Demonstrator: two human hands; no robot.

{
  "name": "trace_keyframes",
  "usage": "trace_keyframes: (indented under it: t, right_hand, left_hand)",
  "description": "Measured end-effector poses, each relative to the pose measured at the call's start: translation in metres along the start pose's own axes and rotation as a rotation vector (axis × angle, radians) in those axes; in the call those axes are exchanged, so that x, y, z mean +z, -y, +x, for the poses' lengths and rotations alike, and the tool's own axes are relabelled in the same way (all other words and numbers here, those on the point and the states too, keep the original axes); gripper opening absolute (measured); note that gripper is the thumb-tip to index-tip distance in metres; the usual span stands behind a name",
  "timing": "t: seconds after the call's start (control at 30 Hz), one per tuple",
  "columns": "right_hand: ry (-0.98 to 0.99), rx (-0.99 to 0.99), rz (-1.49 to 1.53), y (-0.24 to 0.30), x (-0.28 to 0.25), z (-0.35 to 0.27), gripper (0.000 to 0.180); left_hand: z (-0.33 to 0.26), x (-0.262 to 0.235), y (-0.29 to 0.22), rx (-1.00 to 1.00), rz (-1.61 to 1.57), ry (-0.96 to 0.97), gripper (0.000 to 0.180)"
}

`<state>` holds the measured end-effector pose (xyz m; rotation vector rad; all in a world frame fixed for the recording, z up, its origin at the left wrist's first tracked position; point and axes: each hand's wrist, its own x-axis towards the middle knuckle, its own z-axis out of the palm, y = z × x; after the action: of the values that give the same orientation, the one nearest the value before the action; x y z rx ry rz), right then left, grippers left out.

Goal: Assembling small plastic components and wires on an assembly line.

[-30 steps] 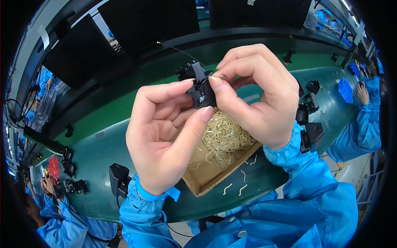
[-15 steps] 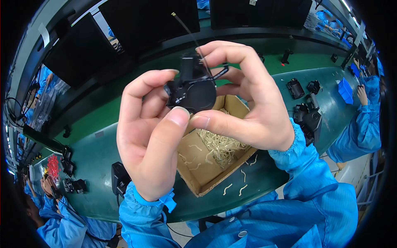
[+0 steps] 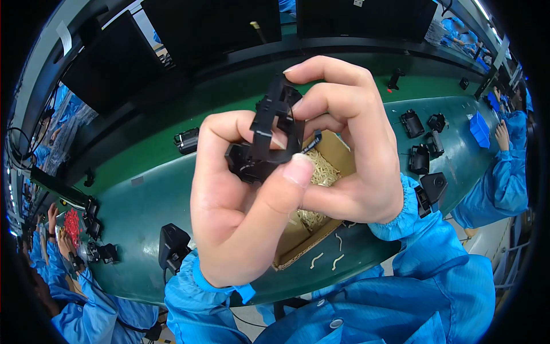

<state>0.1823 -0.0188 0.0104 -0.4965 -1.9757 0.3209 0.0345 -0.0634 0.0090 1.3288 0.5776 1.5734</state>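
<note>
Both my hands hold a black plastic frame (image 3: 268,129) with open cut-outs, raised above the green bench. My left hand (image 3: 238,212) grips its left and lower side, with the thumb across the bottom and fingers curled behind. The fingertips of my right hand (image 3: 364,146) pinch its upper right edge, while that thumb is partly hidden behind the left one. A short black ribbon-like lead (image 3: 312,143) sticks out near my thumbs. Above the frame shows a gold cable tip (image 3: 255,25). Under my hands stands a cardboard box (image 3: 289,243) with many pale curved strips (image 3: 323,171), partly covered.
Several pale strips (image 3: 317,260) lie on the bench (image 3: 137,229) before the box. Black device parts (image 3: 420,157) sit at right, near a blue tray (image 3: 479,129). A black unit (image 3: 173,246) stands by my left wrist. Co-workers in blue sit at both sides; dark monitors (image 3: 366,17) line the back.
The black frame has been turned, so its round flat face no longer shows and its cut-outs do. My left hand has shifted right, its thumb now overlapping the right thumb.
</note>
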Motion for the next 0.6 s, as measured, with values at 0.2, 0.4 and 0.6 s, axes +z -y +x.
trace_keyframes:
  t: [0.2, 0.4, 0.6]
  right_hand:
    - [0.035, 0.091, 0.015, -0.007, -0.002, 0.003, 0.061]
    - [0.031, 0.051, -0.09, -0.01, -0.009, 0.008, 0.062]
    - [-0.01, -0.004, -0.149, -0.016, -0.003, 0.007, 0.064]
  left_hand:
    - [0.006, -0.01, -0.004, -0.035, 0.053, -0.022, 0.038]
    - [0.017, -0.017, -0.007, 0.028, 0.177, -0.063, 0.034]
    - [0.018, -0.022, -0.004, 0.047, 0.268, -0.008, 0.031]
